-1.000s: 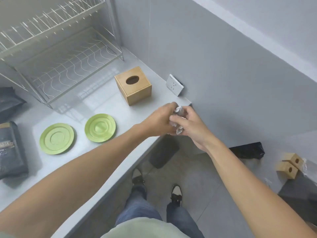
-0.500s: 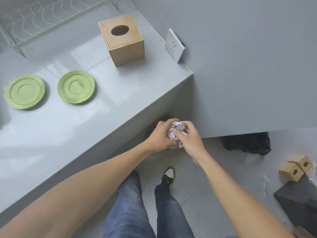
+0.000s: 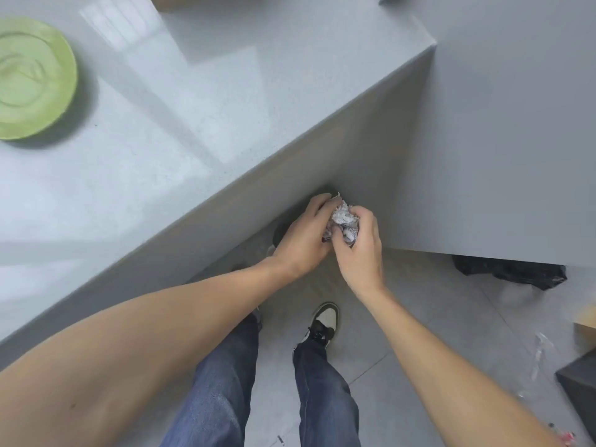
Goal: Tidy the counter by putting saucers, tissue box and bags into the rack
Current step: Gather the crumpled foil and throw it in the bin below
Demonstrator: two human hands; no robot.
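Two hands meet below surface [image 3: 225,130] edge, over floor — left hand [image 3: 303,243] and right hand [image 3: 359,250] both clenched round crumpled paper wad [image 3: 343,221], fingers [image 3: 322,201] curled over it. Wad looks light, soft, crushable; any squeeze holds it. One green saucer [image 3: 30,79] lies flat on surface at far left, well apart — probably rigid, breakable, best pinched at rim. Rack, tissue box, bags out of view.

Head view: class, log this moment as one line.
hands: left hand and right hand grip crumpled paper | place: below counter edge | saucer: untouched
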